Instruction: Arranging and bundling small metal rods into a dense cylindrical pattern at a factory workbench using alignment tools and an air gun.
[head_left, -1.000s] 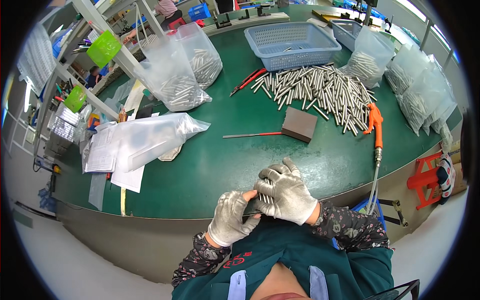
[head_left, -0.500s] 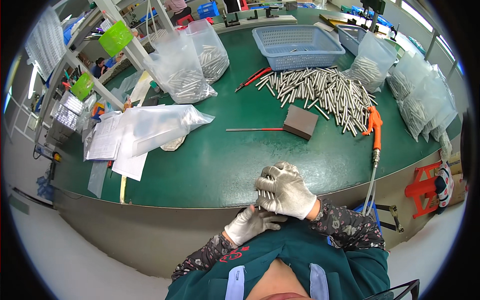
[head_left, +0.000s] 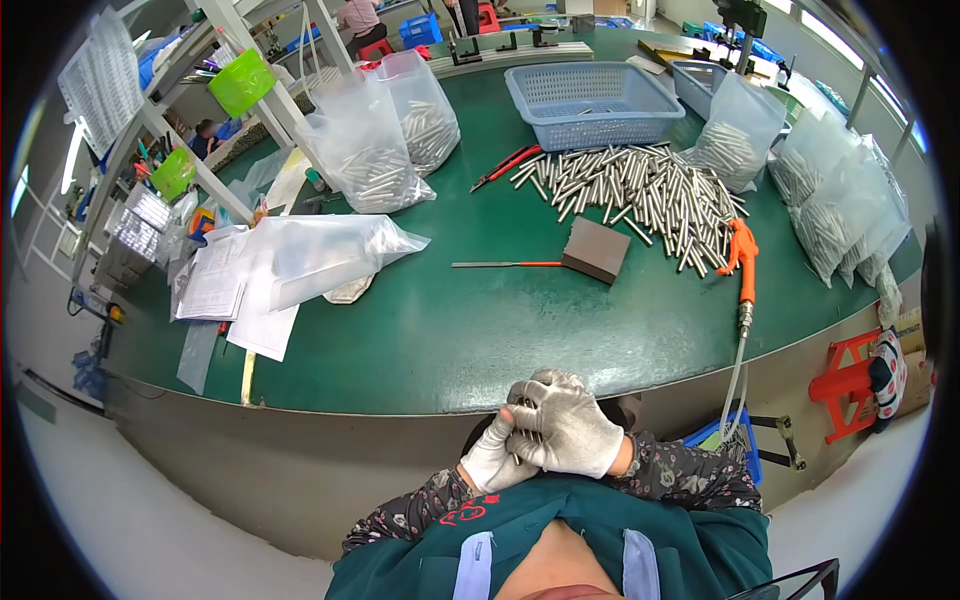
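Observation:
Gloved in white, my right hand (head_left: 568, 425) is wrapped round several short metal pins (head_left: 528, 436), just off the table's front edge. My left hand (head_left: 490, 456), gloved too, presses against them from the left. Its thumb lies along the pins, and its other fingers are partly hidden under the right hand. Farther up the table, a brown block (head_left: 596, 250) rests by a thin file (head_left: 510, 264) with a red handle. Behind the block spreads a large pile of similar pins (head_left: 640, 195).
An orange air gun (head_left: 742, 250) with a hose lies right of the pile. Behind stand a blue basket (head_left: 590, 125) and red-handled pliers (head_left: 505, 167). Bags of pins (head_left: 372, 165) stand at both sides. Papers (head_left: 215, 285) and a plastic bag (head_left: 330, 255) lie at left; a red stool (head_left: 840, 385) stands at right.
My right hand has come down toward my body with the pins. My left hand has risen and closed against them. The view has shifted slightly.

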